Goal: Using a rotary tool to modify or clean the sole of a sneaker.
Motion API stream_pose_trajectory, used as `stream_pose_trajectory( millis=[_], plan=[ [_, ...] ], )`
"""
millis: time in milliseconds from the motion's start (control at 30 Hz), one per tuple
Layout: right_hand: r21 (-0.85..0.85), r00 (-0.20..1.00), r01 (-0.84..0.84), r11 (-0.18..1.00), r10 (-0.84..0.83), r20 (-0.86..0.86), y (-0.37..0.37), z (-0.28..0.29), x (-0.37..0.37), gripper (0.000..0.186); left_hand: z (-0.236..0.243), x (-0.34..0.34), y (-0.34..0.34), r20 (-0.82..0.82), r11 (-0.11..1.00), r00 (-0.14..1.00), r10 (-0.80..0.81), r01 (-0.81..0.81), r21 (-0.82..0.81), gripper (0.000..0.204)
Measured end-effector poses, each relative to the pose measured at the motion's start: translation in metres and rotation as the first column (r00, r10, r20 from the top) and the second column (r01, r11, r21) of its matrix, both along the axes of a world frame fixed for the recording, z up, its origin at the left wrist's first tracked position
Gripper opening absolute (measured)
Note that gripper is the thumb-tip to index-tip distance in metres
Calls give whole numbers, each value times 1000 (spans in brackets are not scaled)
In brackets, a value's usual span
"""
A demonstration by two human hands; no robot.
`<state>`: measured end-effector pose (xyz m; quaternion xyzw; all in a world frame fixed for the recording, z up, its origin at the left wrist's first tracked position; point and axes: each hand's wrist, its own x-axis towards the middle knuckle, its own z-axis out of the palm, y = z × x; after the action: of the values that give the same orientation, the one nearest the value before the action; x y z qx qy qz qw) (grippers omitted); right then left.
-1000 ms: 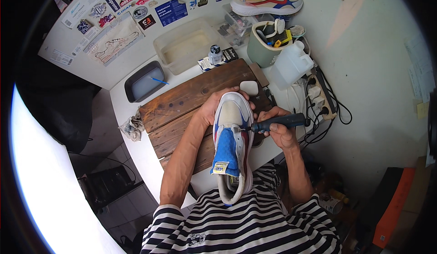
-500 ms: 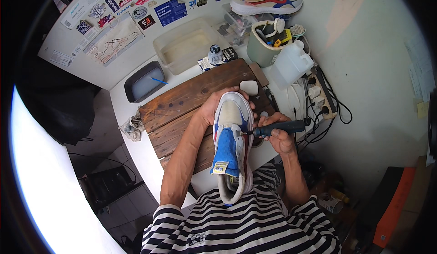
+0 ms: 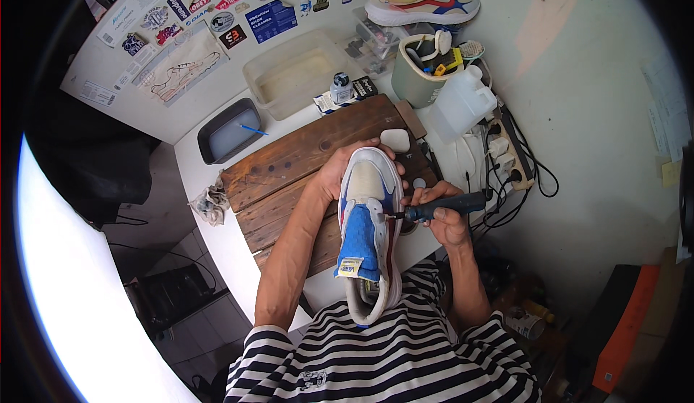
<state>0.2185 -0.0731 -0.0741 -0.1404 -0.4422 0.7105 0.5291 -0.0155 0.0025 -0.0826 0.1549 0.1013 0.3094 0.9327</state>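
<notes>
My left hand [image 3: 337, 170] is wrapped round the toe end of a sneaker [image 3: 370, 180], its fingers showing past the toe. The shoe has a cream toe, white sole, blue tongue [image 3: 358, 234] and red and blue sides. Its laces are out, and its heel end reaches back to my striped shirt. In my right hand [image 3: 450, 222] is a dark, pen-shaped rotary tool [image 3: 457, 204]. The thin bit at its front meets the eyelet edge beside the tongue; whether it touches is too small to tell.
Under the shoe lies a brown wooden board [image 3: 289, 179]. Behind it stand a clear tub [image 3: 289, 63], a grey tray [image 3: 230, 132] and a small bottle [image 3: 341, 87]. At right are a tool bin [image 3: 413, 85], white jug [image 3: 463, 103] and corded power strip [image 3: 517, 157]. Another sneaker [image 3: 423, 5] sits at the back.
The rotary tool in my right hand has shifted slightly toward me along the eyelet edge. My left hand and the shoe have barely moved.
</notes>
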Motion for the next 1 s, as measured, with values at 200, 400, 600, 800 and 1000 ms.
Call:
stream_pose_trajectory(
  millis=[200,400,600,800,1000],
  plan=[
    [-141,981,142,980,-120,151,-5,11,-5,26,4,0,-1,50,1000,998,-24,24,-12,44],
    [-118,992,91,989,-81,94,-5,7,-1,27,1,1,-1,41,1000,999,-16,16,-10,44],
    [-85,996,59,995,-52,75,-4,8,-3,26,1,0,-1,48,1000,999,-10,11,-4,43],
    [-165,990,123,979,-110,86,-6,12,-5,25,-3,-1,1,28,1000,1000,-10,10,8,44],
    [-100,997,65,993,-62,37,-7,0,1,26,0,0,0,56,999,998,-23,25,-26,44]
  ],
)
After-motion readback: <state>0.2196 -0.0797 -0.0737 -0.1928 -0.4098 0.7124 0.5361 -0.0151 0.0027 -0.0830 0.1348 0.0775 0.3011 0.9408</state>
